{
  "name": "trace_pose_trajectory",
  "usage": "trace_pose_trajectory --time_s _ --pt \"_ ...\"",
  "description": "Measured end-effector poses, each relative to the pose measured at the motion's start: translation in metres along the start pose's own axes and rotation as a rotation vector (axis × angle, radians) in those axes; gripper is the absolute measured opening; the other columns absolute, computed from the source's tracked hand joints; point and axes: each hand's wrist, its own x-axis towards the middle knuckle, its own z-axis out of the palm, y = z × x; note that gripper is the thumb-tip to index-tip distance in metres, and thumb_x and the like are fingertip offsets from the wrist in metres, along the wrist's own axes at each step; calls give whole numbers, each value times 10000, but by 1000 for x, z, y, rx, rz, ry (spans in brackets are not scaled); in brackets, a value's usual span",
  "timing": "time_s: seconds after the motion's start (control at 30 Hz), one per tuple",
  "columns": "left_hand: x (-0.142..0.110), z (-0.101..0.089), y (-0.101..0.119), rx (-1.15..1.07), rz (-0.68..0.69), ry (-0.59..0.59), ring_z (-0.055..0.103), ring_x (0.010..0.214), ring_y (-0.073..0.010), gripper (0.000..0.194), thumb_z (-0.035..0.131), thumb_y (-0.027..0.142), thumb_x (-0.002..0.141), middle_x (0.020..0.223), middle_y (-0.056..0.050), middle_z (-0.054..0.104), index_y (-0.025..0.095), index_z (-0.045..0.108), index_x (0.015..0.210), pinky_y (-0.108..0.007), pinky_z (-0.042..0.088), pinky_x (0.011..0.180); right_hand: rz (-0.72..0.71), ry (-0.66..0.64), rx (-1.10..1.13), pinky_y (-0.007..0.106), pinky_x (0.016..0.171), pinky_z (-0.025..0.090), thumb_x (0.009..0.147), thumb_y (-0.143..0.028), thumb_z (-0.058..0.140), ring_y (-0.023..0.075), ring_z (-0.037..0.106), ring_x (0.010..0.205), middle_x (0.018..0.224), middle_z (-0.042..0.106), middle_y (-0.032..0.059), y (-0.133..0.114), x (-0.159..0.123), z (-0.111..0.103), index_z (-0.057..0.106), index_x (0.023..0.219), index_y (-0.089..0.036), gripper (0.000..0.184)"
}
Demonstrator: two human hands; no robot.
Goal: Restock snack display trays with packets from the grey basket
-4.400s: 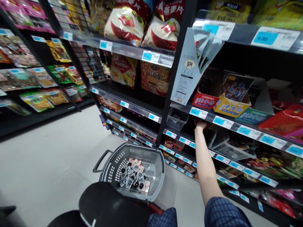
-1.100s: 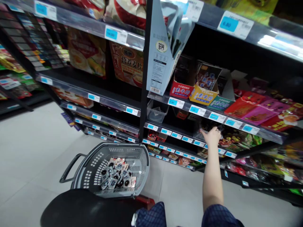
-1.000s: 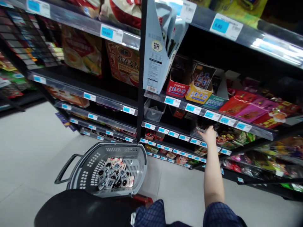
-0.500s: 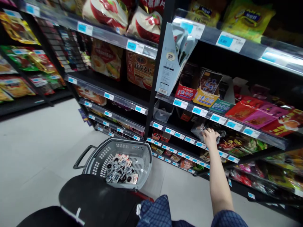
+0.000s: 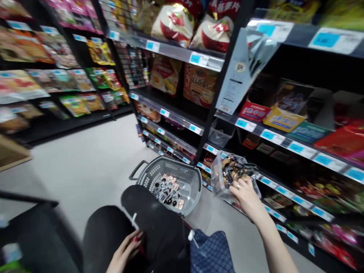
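My right hand [image 5: 245, 194] grips a clear plastic bin [image 5: 227, 178] full of small dark wrapped snacks, held out in front of the lower shelves and tilted toward the basket. A grey shopping basket [image 5: 187, 197] sits on the floor to its left, with several small black-and-white snack packets [image 5: 168, 189] in it. My left hand [image 5: 127, 250] rests low at the bottom on my black-clad leg, fingers stretched out, holding nothing.
Black store shelves [image 5: 170, 117] with blue price tags run from the centre to the right, stocked with cereal bags [image 5: 199, 85] and snack boxes [image 5: 278, 117]. More shelves of packets line the left wall [image 5: 57, 94]. Pale floor [image 5: 85, 163] lies between them.
My right hand has pulled the clear bin off the lower shelf and brought it down toward the basket. My left hand has come into view. The view swung left.
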Motion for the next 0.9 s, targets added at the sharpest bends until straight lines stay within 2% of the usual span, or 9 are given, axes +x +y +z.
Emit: trace_pose_trajectory --time_s 0.13,0.23,0.3,0.4,0.5,0.6,0.7,0.8,0.9 --pt "-12 7 24 21 180 23 581 1079 -329 781 720 637 517 1210 -181 586 133 562 1092 -455 449 957 -312 72 211 365 808 272 875 -77 428 181 433 773 779 569 41 -73 56 7 555 754 -174 201" --pt "-24 3 39 39 477 91 598 1048 -277 656 583 557 738 1232 -205 555 105 478 1202 -448 458 943 -567 90 296 388 839 265 862 -92 477 179 441 788 819 582 31 -138 105 28 563 799 -176 135" --pt "-35 -4 45 133 699 220 584 1063 -248 546 517 438 829 1279 -191 513 126 425 1267 -443 468 933 -712 125 328 418 865 246 852 -96 501 186 454 814 847 595 28 -189 129 45 573 835 -180 112" --pt "-54 -22 49 530 1005 602 431 1237 -240 458 479 229 869 1372 -130 419 223 408 1321 -455 423 989 -852 152 393 444 882 222 850 -103 515 195 471 849 874 615 27 -264 144 67 590 854 -194 118" --pt "-68 -42 45 1037 1032 709 301 1310 -251 462 445 85 848 1388 -74 408 292 512 1256 -486 366 1034 -983 160 448 427 888 225 855 -118 519 195 477 861 905 629 29 -317 135 81 607 839 -196 120" --pt "-69 -61 39 1244 961 618 285 1310 -246 404 462 49 820 1380 -59 429 260 613 1130 -462 395 1016 -1040 162 466 416 876 240 861 -113 507 202 483 858 875 620 41 -338 122 87 617 893 -183 135" --pt "-62 -76 40 1286 960 558 326 1287 -231 317 486 77 823 1336 -77 478 226 658 1044 -441 408 1006 -1032 139 483 421 854 247 866 -99 487 205 492 832 825 596 38 -342 117 88 610 937 -179 163" --pt "-58 -87 52 1331 972 526 333 1289 -247 245 508 116 831 1338 -65 481 229 692 947 -453 391 1015 -1019 140 508 413 842 242 867 -88 469 191 495 795 769 563 20 -344 115 88 607 874 -186 170" --pt "-61 -94 67 1416 977 418 348 1289 -253 182 531 188 842 1333 -23 502 233 693 914 -466 341 1055 -1012 168 531 401 824 236 861 -66 457 171 486 754 734 542 5 -344 115 87 603 851 -182 187"
